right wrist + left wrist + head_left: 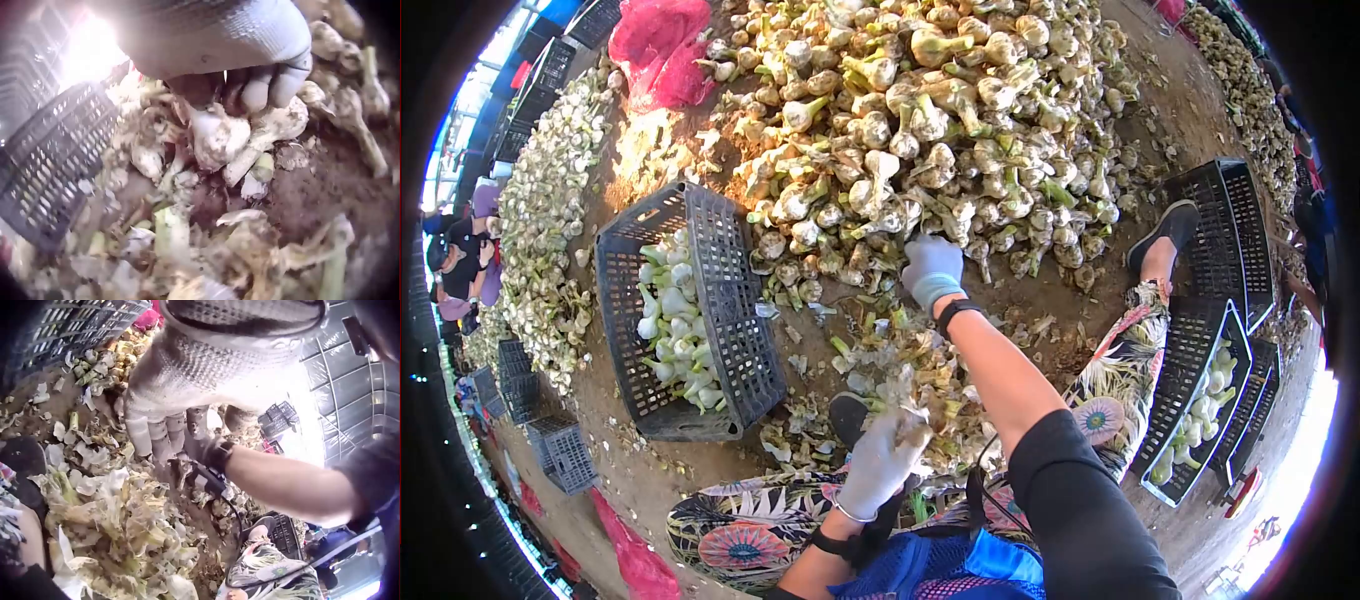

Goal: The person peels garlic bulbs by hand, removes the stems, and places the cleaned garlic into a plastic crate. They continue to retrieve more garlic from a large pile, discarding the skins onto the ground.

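Note:
Dirty garlic bulbs with cut stems lie in a big pile (pixel 920 130) in front of me. My right hand (pixel 933 272), in a pale knitted glove, reaches to the pile's near edge. In the right wrist view its curled fingers grip a soil-stained garlic bulb (pixel 219 139); another long-necked bulb (pixel 275 134) lies right beside it. My gloved left hand (pixel 885 462) hovers low over a heap of dry garlic skins (pixel 137 531). Its stained fingers (pixel 161 434) hang loosely bent downward, and no bulb shows in them.
A black crate (pixel 735 290) with cleaned white garlic (pixel 683 330) stands at the left. More crates (pixel 1215 230) are at the right, one holding bulbs. A pink mesh sack (pixel 662 50) lies behind, left of the pile. Other people (pixel 465 260) sit at the far left.

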Tool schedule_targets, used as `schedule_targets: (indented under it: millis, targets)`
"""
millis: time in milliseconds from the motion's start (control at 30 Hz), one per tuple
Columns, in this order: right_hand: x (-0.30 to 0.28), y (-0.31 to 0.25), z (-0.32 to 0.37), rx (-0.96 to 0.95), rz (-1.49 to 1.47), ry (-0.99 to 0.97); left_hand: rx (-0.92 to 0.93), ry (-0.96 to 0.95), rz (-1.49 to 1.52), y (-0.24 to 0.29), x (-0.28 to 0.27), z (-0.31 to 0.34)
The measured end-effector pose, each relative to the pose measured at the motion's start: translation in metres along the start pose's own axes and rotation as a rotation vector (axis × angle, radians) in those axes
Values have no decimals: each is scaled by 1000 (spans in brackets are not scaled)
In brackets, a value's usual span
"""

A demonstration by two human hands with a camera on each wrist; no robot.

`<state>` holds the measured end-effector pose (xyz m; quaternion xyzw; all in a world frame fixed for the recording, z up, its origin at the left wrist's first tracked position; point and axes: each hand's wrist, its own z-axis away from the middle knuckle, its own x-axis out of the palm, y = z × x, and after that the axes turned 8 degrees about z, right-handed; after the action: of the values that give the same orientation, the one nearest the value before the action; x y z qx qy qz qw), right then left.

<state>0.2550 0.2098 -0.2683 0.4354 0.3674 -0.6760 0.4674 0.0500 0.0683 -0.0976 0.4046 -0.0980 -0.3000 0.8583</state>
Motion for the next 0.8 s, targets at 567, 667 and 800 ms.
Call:
schedule_targets:
  millis: [567, 667, 800]
  targets:
    - [-80, 36, 258, 46, -1239, 66, 314, -122, 563, 8, 4, 25]
    - [-84, 38, 275, -24, -1265, 154, 140, -321, 727, 9, 5, 45]
    - [-125, 26, 310, -13, -1676, 2, 149, -444, 781, 10, 11, 58]
